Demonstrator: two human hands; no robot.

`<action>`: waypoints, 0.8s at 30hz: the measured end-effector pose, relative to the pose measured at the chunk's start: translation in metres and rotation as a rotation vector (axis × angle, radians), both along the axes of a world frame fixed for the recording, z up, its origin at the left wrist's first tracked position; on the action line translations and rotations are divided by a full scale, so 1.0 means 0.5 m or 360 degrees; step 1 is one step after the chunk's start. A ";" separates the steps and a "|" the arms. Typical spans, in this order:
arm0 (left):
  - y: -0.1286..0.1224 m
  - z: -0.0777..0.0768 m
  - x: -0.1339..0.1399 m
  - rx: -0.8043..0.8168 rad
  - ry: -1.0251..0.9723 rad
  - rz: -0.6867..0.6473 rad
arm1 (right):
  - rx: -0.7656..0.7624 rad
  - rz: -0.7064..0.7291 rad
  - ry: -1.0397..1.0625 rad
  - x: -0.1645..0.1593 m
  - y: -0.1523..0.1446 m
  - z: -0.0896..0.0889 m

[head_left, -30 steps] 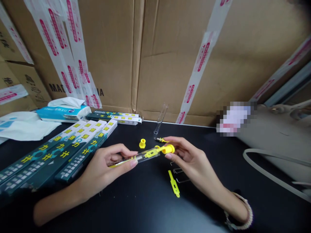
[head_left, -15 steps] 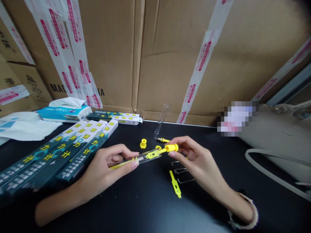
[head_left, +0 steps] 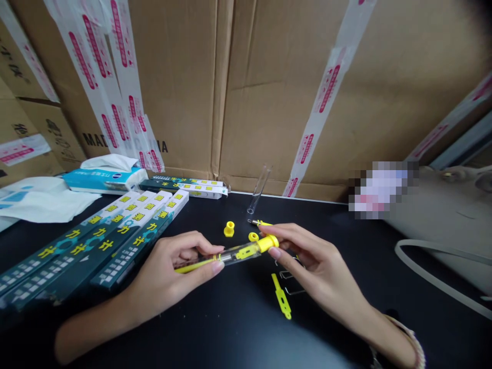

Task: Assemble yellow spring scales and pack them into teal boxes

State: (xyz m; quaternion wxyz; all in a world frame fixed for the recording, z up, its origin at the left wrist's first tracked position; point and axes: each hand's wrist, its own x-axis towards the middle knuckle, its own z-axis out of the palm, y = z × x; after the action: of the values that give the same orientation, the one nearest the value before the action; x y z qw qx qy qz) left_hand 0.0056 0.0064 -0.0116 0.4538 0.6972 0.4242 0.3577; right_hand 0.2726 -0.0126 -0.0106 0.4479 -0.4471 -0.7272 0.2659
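Note:
My left hand (head_left: 180,261) is closed around a clear spring scale tube (head_left: 230,256) with yellow parts and a metal spring inside. At the tube's right end, my right hand (head_left: 307,256) pinches a yellow cap (head_left: 268,243) between thumb and fingers, and the cap meets the tube's mouth. Behind the hands are a yellow flanged cap (head_left: 229,229), a small yellow ring (head_left: 253,237) and a yellow rod with a metal end (head_left: 258,223), partly hidden by my right fingers. A flat yellow strip (head_left: 282,297) and several bent wire hooks (head_left: 290,279) lie below my right hand.
A second clear tube (head_left: 259,189) lies at the back. Several dark green and white printed boxes (head_left: 126,230) cover the left side, near a blue tissue pack (head_left: 105,177). Large taped cartons (head_left: 269,102) wall the back. A beige bag (head_left: 426,225) with a strap is at right.
My right hand has pushed the yellow cap leftward, from apart from the tube to against its end. The left hand keeps its hold on the tube.

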 end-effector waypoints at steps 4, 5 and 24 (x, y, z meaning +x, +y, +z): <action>0.000 0.003 0.002 -0.0007 0.0015 0.0010 | -0.0066 -0.0014 0.0147 -0.001 0.000 -0.001; 0.000 0.003 0.003 -0.0009 0.0015 0.0010 | -0.0079 -0.0017 0.0188 -0.002 0.000 -0.001; -0.004 -0.006 0.000 0.0156 0.0164 -0.0065 | -0.0231 0.0096 0.0328 -0.020 -0.005 -0.006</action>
State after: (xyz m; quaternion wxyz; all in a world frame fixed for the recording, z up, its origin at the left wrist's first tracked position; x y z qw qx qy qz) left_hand 0.0054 0.0046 -0.0145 0.4039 0.7447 0.4145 0.3325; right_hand 0.2627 -0.0152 -0.0133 0.4785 -0.4266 -0.6692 0.3758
